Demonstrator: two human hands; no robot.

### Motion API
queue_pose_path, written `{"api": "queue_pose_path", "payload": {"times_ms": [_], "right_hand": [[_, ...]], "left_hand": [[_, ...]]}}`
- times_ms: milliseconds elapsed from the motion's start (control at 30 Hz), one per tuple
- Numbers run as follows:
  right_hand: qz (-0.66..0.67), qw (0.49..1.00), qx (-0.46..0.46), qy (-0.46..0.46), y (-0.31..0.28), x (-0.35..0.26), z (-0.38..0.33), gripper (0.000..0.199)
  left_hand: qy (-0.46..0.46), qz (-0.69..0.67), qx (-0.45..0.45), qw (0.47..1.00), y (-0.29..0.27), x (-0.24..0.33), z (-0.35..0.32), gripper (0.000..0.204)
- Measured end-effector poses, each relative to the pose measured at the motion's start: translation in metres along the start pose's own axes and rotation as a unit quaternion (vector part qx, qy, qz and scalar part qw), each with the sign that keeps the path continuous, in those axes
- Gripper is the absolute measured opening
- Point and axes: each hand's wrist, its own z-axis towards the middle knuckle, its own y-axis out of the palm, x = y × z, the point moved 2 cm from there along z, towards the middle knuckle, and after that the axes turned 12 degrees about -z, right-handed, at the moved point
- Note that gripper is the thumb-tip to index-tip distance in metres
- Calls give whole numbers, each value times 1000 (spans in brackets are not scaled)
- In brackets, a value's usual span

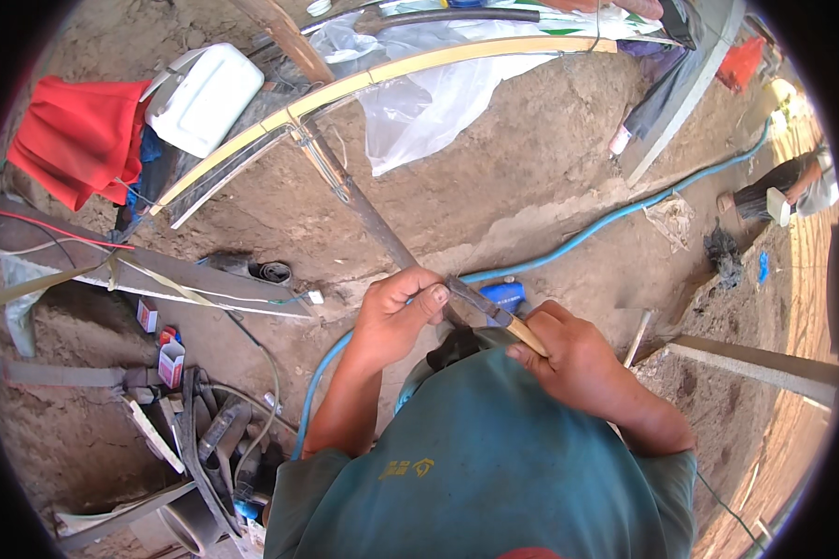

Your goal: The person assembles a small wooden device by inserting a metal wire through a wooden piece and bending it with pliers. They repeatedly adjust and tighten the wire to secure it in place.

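My right hand (564,354) is closed around the light wooden handle of a wooden-handled tool (480,300) with a dark metal head. The head points up and left, and its tip meets the fingers of my left hand (396,312). That hand is closed, thumb pressed to forefinger; what it pinches, if anything, is too small to make out. Both hands are in front of my green shirt (494,447). A long dark pole (382,233) runs from the curved wooden strip (438,61) down to behind my left hand. Just past the tool lies a blue object (503,295).
A blue hose (606,219) crosses the dirt floor. At the upper left are a white plastic container (216,98) and a red cloth or bag (79,140). Clear plastic sheeting (419,107) hangs at the strip. Concrete posts (755,363) stick in from the sides. Another person (783,186) is at far right.
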Motion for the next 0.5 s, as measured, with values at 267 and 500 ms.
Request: {"api": "queue_pose_path", "payload": {"times_ms": [267, 500], "right_hand": [[-47, 998, 34, 5, 9, 1, 2, 28], [84, 994, -37, 66, 8, 13, 3, 28]], "left_hand": [[16, 47, 62, 997, 11, -3, -2, 16], [19, -13, 11, 1000, 5, -10, -2, 13]]}}
